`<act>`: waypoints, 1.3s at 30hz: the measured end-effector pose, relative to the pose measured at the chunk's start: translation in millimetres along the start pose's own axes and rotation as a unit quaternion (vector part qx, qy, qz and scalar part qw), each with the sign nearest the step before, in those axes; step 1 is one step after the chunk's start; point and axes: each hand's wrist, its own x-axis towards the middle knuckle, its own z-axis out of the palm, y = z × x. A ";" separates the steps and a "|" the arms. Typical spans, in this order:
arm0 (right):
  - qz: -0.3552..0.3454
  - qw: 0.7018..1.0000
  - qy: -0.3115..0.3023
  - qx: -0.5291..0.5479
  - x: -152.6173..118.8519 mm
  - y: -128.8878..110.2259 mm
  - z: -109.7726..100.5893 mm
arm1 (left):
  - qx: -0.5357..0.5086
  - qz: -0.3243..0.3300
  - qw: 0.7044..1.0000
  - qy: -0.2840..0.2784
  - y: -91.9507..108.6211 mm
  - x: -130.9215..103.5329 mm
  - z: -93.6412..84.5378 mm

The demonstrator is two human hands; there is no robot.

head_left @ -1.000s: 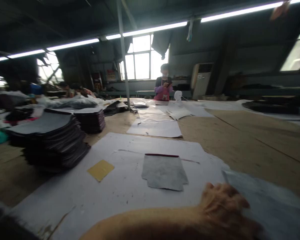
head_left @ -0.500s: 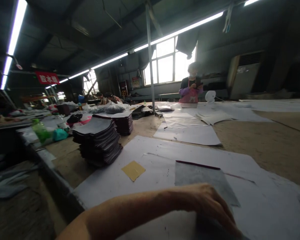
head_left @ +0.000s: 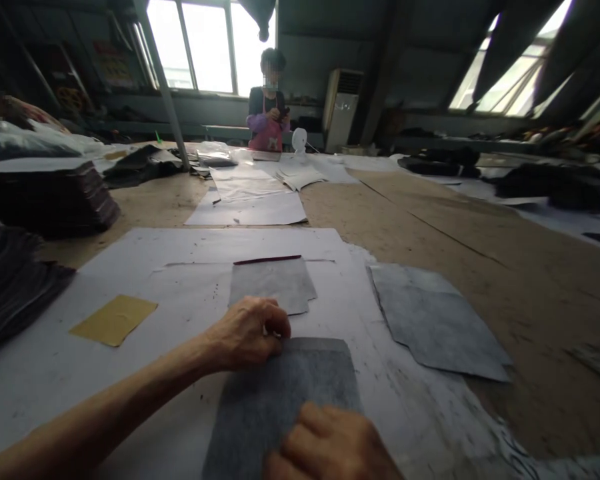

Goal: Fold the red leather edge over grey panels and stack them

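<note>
A dark grey fabric-like sheet [head_left: 285,393] lies in front of me on white paper. My left hand [head_left: 253,333] is at its far left corner, with fingers curled and pinched on the edge. Over the sheet's near right part is my right hand [head_left: 335,447], its fingers bent closed; whatever they may hold is hidden. Just beyond my left hand lies a lighter grey piece [head_left: 273,283] with a dark red strip [head_left: 267,259] along its far edge. To the right, a pile of similar grey pieces [head_left: 435,320] rests partly on the paper.
A yellow square [head_left: 114,320] lies on the white paper [head_left: 180,280]. Dark stacks [head_left: 40,200] stand at the left. Farther off are loose white sheets [head_left: 260,210], a small white fan [head_left: 299,140] and a person [head_left: 267,113] in a pink apron holding a dark object.
My view has swung right and down. My left hand, earlier reaching low across the paper, now pinches the dark grey sheet's far edge. My right hand and the grey pile have come into view.
</note>
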 end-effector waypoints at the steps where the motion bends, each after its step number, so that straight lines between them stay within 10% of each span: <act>1: 0.028 1.000 -0.003 0.011 0.0 9.9 -8.5 | -0.006 0.003 1.000 0.003 -2.0 -0.5 1.2; 8: 0.222 0.965 -0.132 -0.043 -2.0 67.0 -31.1 | -0.021 0.042 0.998 0.031 -7.2 -2.1 9.4; 20: 0.048 0.993 -0.076 -0.074 -13.6 75.1 -30.7 | 0.083 0.255 0.959 0.096 -18.8 -12.7 14.2; 39: 0.028 0.979 -0.204 0.000 -20.3 91.5 -48.0 | 0.134 0.306 0.942 0.036 -20.3 -13.0 12.4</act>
